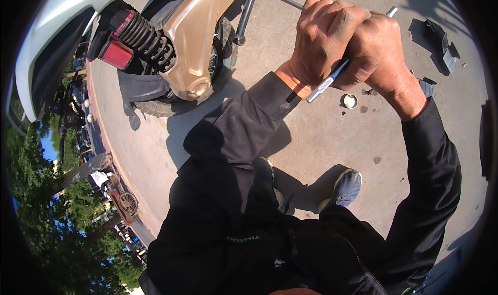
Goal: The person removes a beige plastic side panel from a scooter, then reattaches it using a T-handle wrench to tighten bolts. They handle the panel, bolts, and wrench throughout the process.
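Observation:
Both my hands are closed around the metal crossbar of what looks like a T-handle wrench (pixel 328 83). My left hand (pixel 327 38) wraps it on the left, and my right hand (pixel 377 56) grips beside it, the two touching. A knurled bar end shows below the hands, a bare end above. A thin shaft runs from behind my left hand up toward the top edge, near the scooter; its far end is out of sight. At upper left is the scooter's gold swingarm cover (pixel 194 36), with a black coil-spring shock absorber (pixel 142 34) and the rear tyre (pixel 174 107).
A small round white container (pixel 349 101) sits on the concrete below my hands. Dark boxy parts (pixel 441 42) lie at upper right. My blue shoe (pixel 347 187) is on the ground. A white body panel (pixel 52 28) overhangs at upper left; a spoked-wheel cart (pixel 127 202) stands far left.

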`<action>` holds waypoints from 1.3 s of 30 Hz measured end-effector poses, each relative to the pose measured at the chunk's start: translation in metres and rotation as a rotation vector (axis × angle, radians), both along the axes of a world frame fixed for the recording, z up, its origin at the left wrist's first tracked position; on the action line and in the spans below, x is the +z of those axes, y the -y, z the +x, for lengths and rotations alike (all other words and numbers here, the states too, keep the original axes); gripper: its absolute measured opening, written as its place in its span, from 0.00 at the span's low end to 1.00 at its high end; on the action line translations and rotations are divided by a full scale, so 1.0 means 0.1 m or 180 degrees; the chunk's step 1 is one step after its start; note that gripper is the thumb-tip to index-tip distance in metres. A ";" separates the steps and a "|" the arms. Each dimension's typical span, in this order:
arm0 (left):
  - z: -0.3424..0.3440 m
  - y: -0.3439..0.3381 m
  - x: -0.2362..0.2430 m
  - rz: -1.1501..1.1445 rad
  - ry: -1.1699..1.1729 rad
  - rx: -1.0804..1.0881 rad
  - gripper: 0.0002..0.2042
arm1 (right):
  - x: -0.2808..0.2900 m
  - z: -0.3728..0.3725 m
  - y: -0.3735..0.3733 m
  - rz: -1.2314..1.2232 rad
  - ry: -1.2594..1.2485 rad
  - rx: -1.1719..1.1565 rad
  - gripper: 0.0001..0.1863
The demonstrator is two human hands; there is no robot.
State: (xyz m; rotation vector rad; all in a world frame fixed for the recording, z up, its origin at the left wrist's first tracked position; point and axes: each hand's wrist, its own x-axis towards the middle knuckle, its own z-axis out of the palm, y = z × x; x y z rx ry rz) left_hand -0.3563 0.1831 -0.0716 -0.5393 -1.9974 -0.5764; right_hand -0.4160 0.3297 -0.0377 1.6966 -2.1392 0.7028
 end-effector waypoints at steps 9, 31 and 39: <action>0.05 -0.09 0.25 0.0183 0.0479 -0.0334 0.28 | 0.01 0.00 -0.10 -0.0118 0.0291 -0.0021 0.11; 1.65 1.49 0.44 -0.4467 0.2866 0.3122 0.32 | -1.79 1.33 -2.82 0.0702 0.1188 -0.1798 0.20; 1.57 1.44 0.42 -0.4491 0.3039 0.3281 0.33 | -2.19 2.00 -3.87 0.1130 0.1759 -0.2732 0.22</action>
